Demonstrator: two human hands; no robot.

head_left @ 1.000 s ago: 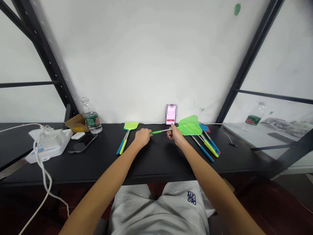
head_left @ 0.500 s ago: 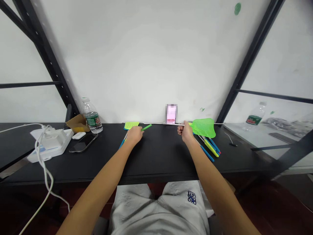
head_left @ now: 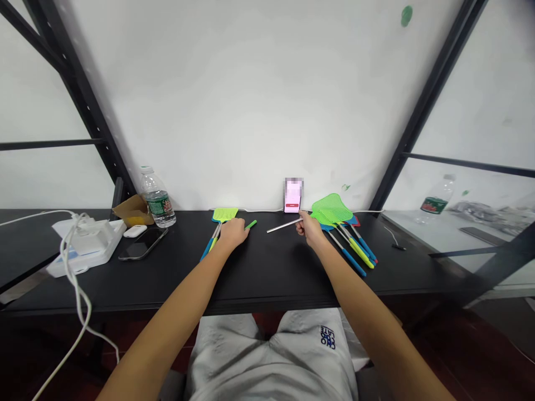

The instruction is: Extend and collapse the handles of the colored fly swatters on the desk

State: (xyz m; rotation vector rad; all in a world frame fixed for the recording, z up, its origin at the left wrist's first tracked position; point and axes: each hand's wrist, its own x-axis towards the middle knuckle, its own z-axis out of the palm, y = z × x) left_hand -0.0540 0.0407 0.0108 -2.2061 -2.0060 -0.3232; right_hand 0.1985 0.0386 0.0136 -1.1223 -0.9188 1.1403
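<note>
My left hand [head_left: 234,234] is closed around a green handle grip [head_left: 251,225], whose end sticks out to the right. My right hand [head_left: 310,228] pinches the bare metal rod [head_left: 284,225] of a green fly swatter [head_left: 333,208], rod end pointing left and mesh head to the right. The grip and the rod are apart. Beneath and beside my left hand lie fly swatters with a yellow-green head [head_left: 224,214] and blue and yellow-green handles. To the right of my right hand, several more swatters with blue and yellow handles [head_left: 361,253] lie fanned out, partly covered by the green head.
A phone with a lit screen [head_left: 292,196] leans on the wall. At left are a water bottle [head_left: 157,203], an open cardboard box [head_left: 132,211], a dark phone [head_left: 143,244], a white earphone case [head_left: 134,231] and a white power strip [head_left: 87,245] with cables. A short black-tipped cable [head_left: 397,245] lies right.
The green grip has come off the metal rod. My left hand moved left with the grip. My right hand went right with the swatter, then back left, the rod now tilted down leftward.
</note>
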